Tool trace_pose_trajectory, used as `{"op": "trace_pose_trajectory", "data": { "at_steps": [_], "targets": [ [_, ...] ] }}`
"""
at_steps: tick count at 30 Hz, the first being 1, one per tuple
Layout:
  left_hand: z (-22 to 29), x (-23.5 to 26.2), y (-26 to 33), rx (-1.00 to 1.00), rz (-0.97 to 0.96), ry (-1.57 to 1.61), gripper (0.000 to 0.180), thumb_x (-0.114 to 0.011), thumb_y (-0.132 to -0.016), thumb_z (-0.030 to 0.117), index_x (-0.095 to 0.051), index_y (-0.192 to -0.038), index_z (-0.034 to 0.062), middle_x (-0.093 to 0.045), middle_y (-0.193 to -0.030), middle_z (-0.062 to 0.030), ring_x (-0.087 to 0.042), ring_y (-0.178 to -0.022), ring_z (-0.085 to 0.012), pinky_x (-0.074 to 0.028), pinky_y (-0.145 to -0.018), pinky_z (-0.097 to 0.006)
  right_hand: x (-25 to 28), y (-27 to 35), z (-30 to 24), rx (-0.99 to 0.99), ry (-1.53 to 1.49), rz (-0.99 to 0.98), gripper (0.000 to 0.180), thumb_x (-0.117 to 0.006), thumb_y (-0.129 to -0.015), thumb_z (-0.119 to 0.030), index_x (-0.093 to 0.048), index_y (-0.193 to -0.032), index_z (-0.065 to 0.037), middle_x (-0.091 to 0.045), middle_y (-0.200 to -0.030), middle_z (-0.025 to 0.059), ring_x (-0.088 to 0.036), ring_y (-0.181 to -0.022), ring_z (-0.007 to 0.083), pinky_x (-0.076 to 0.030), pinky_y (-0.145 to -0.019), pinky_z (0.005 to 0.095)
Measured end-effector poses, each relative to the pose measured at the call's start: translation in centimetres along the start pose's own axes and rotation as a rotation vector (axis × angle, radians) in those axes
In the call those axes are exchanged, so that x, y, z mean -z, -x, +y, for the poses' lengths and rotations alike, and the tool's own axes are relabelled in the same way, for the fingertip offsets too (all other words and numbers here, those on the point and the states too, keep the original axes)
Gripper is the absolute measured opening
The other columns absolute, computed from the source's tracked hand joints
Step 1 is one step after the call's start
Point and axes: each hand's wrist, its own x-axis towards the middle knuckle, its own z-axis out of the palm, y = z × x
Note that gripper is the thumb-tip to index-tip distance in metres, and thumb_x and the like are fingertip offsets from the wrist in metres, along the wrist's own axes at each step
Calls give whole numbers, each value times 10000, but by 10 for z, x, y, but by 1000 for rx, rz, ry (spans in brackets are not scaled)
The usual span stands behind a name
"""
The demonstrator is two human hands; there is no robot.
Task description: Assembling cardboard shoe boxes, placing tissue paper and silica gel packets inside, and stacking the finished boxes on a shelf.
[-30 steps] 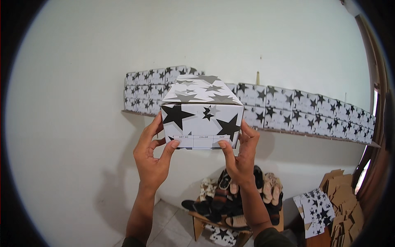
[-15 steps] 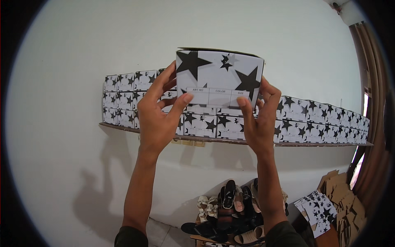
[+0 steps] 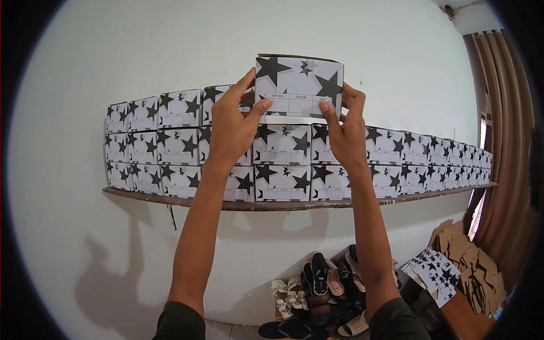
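Both my arms reach forward, holding a white shoe box printed with black and grey stars. My left hand grips its left side, thumb across the front face. On the opposite side my right hand clasps it the same way. The box is level, just over the second row of matching shoe boxes and beside the top-row boxes on the left. Whether its underside touches the row below, I cannot tell. A long brown wall shelf carries the stacked boxes.
Left of my hands the stack has three rows; to the right, two. Below the shelf, sandals are heaped. Flat star-printed cardboard and brown folded cardboard lie at lower right, near a brown curtain.
The held box has moved forward, closer to the stacked boxes, and now looks smaller. My arms are stretched out further, and the shelf appears nearer.
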Motion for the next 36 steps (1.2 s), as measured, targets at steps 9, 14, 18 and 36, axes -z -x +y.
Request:
{"op": "trace_pose_trajectory", "data": {
  "at_steps": [9,14,18,36],
  "targets": [
    [-76,-13,-8,-56,-21,-199,602,-752,-913,164,-522,-1449,16,-647,-1287,-211,-668,-1114,-285,-583,-903,-388,-31,-2,67,2,115,-71,634,-597,-1030,-359,-329,-1400,81,-516,-1308,308,-559,-1236,415,-513,-964,455],
    [-84,-17,-3,-96,-1,-313,581,-751,-904,186,-553,-1426,24,-660,-1221,-199,-667,-1066,-289,-575,-872,-400,-38,6,69,35,200,-36,620,-596,-1028,-348,-350,-1432,53,-477,-1310,266,-584,-1180,412,-521,-939,475],
    [-85,-32,8,-176,128,-351,480,-740,-903,191,-618,-1346,51,-623,-1217,-157,-630,-1090,-298,-548,-887,-414,-32,13,79,23,124,-11,560,-597,-1026,-319,-385,-1421,16,-460,-1302,249,-601,-1118,380,-534,-911,460],
    [-110,-32,47,-365,30,-809,374,-610,-967,286,-658,-1309,142,-620,-1365,7,-493,-1296,-217,-220,-1086,-486,-37,40,95,282,636,57,368,-615,-994,-297,-628,-1298,-91,-578,-1316,116,-503,-1274,328,-204,-1134,649]
  ]
}}
